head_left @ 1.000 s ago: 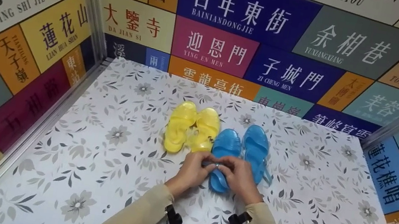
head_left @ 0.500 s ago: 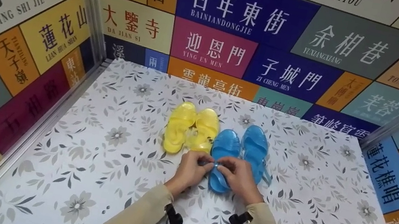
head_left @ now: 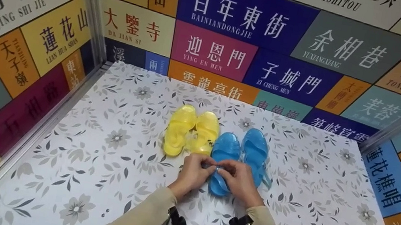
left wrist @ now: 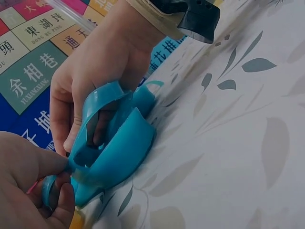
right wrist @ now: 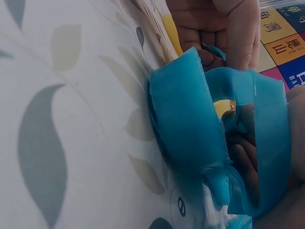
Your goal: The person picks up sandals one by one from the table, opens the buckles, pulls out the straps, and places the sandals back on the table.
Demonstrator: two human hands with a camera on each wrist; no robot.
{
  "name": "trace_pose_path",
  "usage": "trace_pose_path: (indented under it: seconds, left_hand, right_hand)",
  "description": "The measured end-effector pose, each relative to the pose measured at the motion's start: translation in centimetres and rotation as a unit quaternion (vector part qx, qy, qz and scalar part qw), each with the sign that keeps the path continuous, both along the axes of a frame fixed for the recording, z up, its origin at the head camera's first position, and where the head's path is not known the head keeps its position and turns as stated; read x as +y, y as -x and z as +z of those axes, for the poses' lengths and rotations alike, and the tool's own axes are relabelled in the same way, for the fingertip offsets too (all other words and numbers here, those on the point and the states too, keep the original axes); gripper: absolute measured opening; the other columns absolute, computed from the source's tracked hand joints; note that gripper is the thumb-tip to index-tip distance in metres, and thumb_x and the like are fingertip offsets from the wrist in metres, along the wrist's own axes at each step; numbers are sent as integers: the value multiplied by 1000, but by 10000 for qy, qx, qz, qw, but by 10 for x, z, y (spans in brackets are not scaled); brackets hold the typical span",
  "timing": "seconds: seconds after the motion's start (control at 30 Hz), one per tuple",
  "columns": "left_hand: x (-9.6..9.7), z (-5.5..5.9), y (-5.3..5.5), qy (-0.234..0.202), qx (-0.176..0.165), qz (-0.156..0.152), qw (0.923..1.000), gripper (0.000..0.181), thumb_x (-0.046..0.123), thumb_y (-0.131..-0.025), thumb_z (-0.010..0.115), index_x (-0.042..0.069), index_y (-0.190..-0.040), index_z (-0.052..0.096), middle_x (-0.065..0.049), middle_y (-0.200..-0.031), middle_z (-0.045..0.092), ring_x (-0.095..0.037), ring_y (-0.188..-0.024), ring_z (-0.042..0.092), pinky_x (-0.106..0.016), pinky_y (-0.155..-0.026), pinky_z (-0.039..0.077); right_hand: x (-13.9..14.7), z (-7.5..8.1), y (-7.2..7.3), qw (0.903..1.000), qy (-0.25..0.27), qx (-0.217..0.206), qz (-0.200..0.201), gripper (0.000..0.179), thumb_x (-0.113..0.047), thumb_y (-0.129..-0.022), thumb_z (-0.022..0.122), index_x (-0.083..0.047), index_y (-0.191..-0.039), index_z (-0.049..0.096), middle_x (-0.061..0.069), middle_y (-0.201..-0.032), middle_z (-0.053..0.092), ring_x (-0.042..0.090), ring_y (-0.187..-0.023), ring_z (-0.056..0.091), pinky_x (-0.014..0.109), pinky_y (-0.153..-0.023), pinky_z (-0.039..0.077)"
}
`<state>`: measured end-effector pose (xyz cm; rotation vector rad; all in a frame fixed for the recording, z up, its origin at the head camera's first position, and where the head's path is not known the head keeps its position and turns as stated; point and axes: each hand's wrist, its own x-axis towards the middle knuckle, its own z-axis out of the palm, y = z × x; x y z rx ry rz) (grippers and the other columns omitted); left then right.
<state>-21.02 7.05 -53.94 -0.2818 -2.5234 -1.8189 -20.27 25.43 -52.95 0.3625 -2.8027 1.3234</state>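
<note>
Both hands meet over the left one of two blue jelly sandals [head_left: 227, 145], which lies toe away on the cloth. My left hand [head_left: 193, 174] pinches the thin end of its ankle strap, and a loop of the strap [left wrist: 47, 192] shows between thumb and fingers in the left wrist view. My right hand [head_left: 242, 182] pinches the strap near its small buckle, fingertips right against the left hand's. In the right wrist view the heel cup [right wrist: 188, 114] stands in front, with the strap band [right wrist: 271, 143] arching over it; the fingers partly hide the fastening.
Another blue sandal [head_left: 256, 150] lies just right, its strap hanging loose at the side. Two yellow sandals [head_left: 179, 133] sit side by side at the left. A floral cloth [head_left: 79, 206] covers the table; lettered panels [head_left: 241, 17] wall the back and sides.
Both hands stay at the strap, with only small shifts of the fingertips. The left and right fingers drew slightly apart, then closed together again. The sandals remain in place; the head view tilts slightly.
</note>
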Motion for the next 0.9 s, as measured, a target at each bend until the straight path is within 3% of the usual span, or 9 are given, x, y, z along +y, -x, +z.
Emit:
trace_pose_path:
  seconds: [0.1,0.33,0.5,0.67,0.9]
  left_hand:
    - [1,1,-1,37,-87,26,10000,8,6,-91,79,10,-97,82,2,-93,78,-9,-88,69,-28,-79,58]
    - [1,4,3,128,69,27,9999,7,5,-91,80,11,-95,81,1,-93,78,-10,-88,69,-28,-79,58]
    - [0,4,4,206,195,-238,9993,5,7,-93,79,11,-98,79,0,-94,77,-10,-88,70,-27,-79,58]
    - [-3,0,2,295,439,-423,9977,7,8,-93,79,9,-100,80,-1,-96,79,-12,-91,72,-27,-80,58]
    - [-12,-3,1,44,56,-275,9996,5,10,-94,78,12,-98,82,4,-91,78,-8,-86,68,-27,-79,57]
  right_hand:
    - [-2,-2,-1,10000,-15,-73,-3,17,-9,-98,74,-16,-113,79,0,-110,78,16,-101,71,41,-90,58]
    - [-4,1,3,10000,46,18,-78,17,-8,-97,75,-15,-112,80,0,-108,79,17,-99,72,38,-88,59]
    - [-3,0,2,9991,-177,343,-149,17,-7,-96,76,-13,-111,80,0,-107,80,17,-99,74,37,-87,60]
    - [-2,-4,-1,9988,-263,361,-204,17,-7,-96,76,-13,-112,80,0,-108,79,18,-101,74,41,-90,60]
    - [-5,-5,-1,9990,-209,372,-120,16,-8,-97,75,-11,-112,80,1,-108,79,19,-100,73,43,-89,59]
